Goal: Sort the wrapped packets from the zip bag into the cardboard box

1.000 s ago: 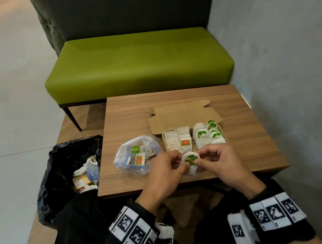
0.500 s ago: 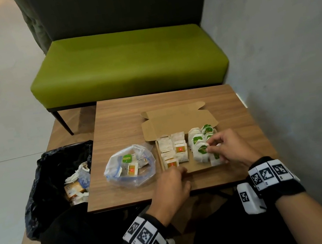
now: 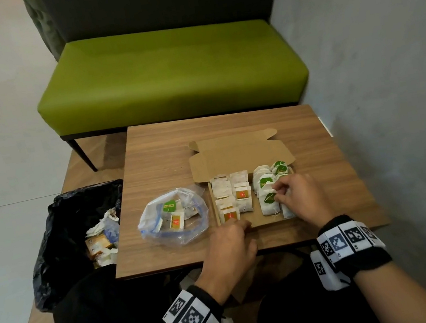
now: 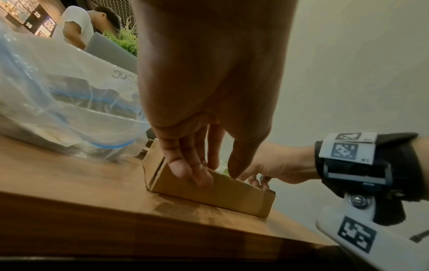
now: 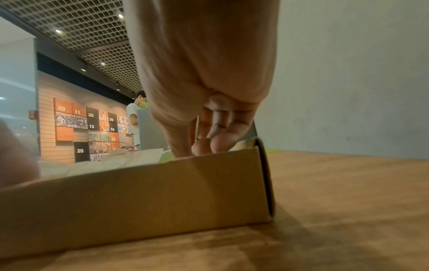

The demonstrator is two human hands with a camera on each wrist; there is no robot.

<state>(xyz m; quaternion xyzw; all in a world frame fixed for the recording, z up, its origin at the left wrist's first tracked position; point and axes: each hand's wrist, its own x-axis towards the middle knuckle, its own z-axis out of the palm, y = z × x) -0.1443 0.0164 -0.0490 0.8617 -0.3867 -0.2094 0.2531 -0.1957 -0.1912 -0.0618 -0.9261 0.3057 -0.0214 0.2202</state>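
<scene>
Now the right hand (image 3: 300,197) pinches a green-tagged packet (image 3: 268,202) inside the cardboard box (image 3: 260,220); left hand (image 3: 230,245) – fingers loose – touches its front wall.

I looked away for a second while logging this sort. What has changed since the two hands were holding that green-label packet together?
The left hand let go of the green-label packet and dropped to the cardboard box's near wall. The right hand carried the packet forward into the box's right-hand rows and still has its fingers on it. The zip bag kept its place.
</scene>
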